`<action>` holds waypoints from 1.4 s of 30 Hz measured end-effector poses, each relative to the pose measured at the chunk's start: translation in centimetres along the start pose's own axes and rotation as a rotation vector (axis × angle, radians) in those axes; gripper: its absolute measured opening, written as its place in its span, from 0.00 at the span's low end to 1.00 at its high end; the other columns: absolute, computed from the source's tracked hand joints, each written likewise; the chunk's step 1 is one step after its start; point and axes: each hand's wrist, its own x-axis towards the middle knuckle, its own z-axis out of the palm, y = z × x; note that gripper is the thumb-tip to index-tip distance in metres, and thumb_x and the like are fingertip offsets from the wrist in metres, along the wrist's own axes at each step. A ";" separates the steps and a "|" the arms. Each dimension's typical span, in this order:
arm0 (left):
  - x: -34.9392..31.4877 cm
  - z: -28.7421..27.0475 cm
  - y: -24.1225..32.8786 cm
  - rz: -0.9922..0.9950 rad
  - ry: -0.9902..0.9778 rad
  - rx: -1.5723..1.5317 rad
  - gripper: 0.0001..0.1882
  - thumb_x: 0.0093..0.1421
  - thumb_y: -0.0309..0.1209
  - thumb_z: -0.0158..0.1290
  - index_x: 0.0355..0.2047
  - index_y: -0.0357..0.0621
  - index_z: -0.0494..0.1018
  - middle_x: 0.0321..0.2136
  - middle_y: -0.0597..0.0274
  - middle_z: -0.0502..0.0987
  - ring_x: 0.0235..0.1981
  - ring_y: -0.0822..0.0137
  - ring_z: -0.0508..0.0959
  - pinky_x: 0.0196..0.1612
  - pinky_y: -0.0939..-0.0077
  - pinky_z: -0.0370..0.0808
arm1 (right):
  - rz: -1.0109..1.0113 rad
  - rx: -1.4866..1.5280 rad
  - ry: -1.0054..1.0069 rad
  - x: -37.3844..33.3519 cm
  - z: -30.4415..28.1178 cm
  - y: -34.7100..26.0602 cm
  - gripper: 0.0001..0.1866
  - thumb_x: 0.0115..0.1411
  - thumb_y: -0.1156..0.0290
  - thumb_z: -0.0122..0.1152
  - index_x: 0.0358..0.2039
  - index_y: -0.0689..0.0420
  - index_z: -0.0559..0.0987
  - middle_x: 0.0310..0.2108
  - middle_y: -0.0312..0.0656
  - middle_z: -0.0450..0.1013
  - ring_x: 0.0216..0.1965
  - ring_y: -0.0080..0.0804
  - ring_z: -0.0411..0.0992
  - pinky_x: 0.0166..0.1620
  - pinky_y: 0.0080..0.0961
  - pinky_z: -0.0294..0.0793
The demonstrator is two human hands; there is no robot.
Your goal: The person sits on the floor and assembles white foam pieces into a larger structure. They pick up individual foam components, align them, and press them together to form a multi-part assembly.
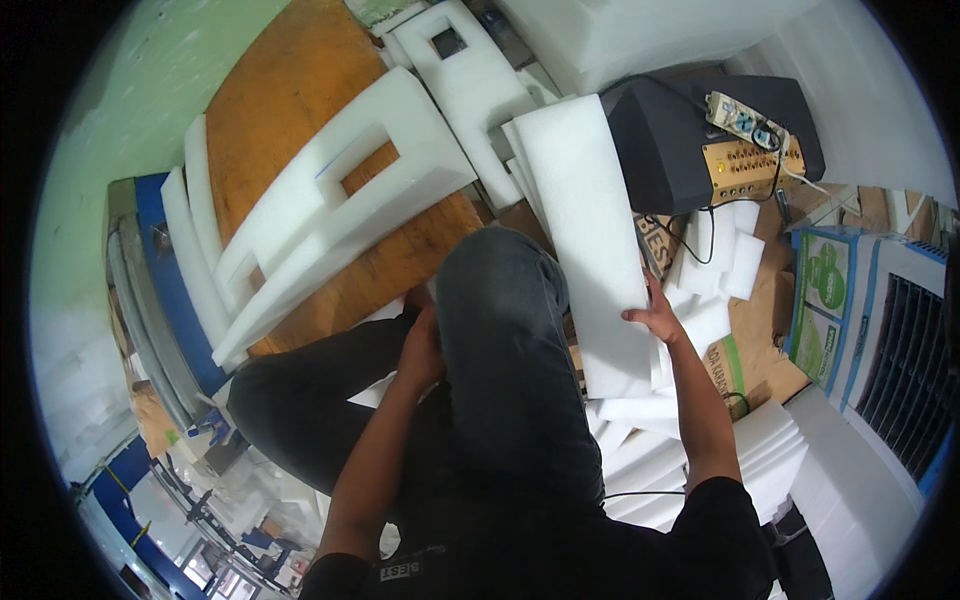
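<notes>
My right hand (658, 316) grips the right edge of a long white foam sheet (590, 220), thumb on its upper face and fingers along the side. More white sheets lie under and beside it. My left hand (425, 345) rests against the inner side of my raised knee, which hides its fingers; whether it holds anything does not show. Left of my knees, a big curved foam piece (420, 110) with rectangular cut-outs stands on a brown wooden board (290, 60). Another foam piece with cut-outs (465, 70) lies beyond it.
At the far right stands a black amplifier speaker (655, 140) with a gold panel, a power strip (740, 118) and loose cables on it. Foam offcuts (710, 255) are piled below it. A boxy grilled unit (890, 350) is at the right, with stacked foam sheets (750, 470) nearer me.
</notes>
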 end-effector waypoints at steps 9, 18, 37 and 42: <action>0.4 -0.1 -0.2 -0.141 0.016 -0.045 0.25 0.58 0.29 0.65 0.56 0.41 0.73 0.52 0.47 0.79 0.57 0.49 0.78 0.59 0.62 0.72 | -0.318 -0.620 0.512 3.4 3.9 -12.3 0.66 0.35 0.52 0.83 0.74 0.54 0.58 0.60 0.61 0.64 0.62 0.58 0.63 0.67 0.48 0.62; 0.0 -0.8 -1.2 0.012 0.037 0.103 0.26 0.58 0.29 0.64 0.56 0.41 0.73 0.54 0.44 0.77 0.58 0.43 0.76 0.59 0.58 0.72 | -0.298 -0.813 0.795 17.0 15.3 -29.2 0.62 0.47 0.42 0.77 0.75 0.55 0.55 0.69 0.71 0.52 0.72 0.68 0.50 0.70 0.70 0.46; 0.1 1.3 -9.1 0.152 -0.137 0.046 0.37 0.62 0.35 0.63 0.66 0.31 0.63 0.64 0.42 0.68 0.67 0.48 0.67 0.68 0.59 0.63 | -0.063 -0.673 0.978 -0.5 5.3 6.6 0.30 0.55 0.58 0.71 0.54 0.60 0.74 0.54 0.56 0.70 0.57 0.57 0.67 0.59 0.53 0.66; 0.3 3.3 -4.7 0.233 -0.116 0.210 0.35 0.63 0.35 0.61 0.66 0.31 0.64 0.63 0.43 0.70 0.65 0.49 0.69 0.67 0.59 0.64 | 0.684 -0.201 1.438 -4.1 -1.2 16.2 0.50 0.51 0.46 0.75 0.63 0.69 0.66 0.59 0.62 0.66 0.60 0.60 0.67 0.61 0.51 0.71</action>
